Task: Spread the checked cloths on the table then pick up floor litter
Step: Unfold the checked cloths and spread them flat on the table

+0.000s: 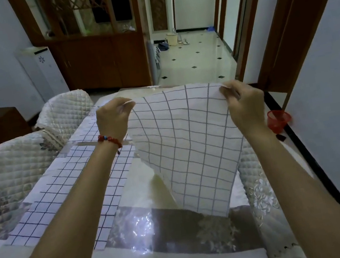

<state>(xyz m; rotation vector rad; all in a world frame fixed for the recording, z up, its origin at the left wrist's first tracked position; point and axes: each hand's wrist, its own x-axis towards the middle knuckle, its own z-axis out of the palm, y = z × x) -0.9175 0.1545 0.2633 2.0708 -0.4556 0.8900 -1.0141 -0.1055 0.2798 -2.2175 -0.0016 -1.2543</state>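
Observation:
I hold a white cloth with grey checks (190,148) up over the table (181,222). My left hand (112,118) pinches its far left corner, and my right hand (244,102) pinches its far right corner. The cloth hangs down towards me, with its lower edge over the table's right half. A second checked cloth (67,197), with darker lines, lies flat on the table's left half, partly under my left forearm. The table has a shiny plastic cover over a patterned cloth.
Quilted chair backs (7,175) stand along the table's left side, and another chair (258,183) on the right. A red basket (278,120) sits on the floor by the right wall. A wooden cabinet (95,58) and a tiled hallway (195,56) lie ahead.

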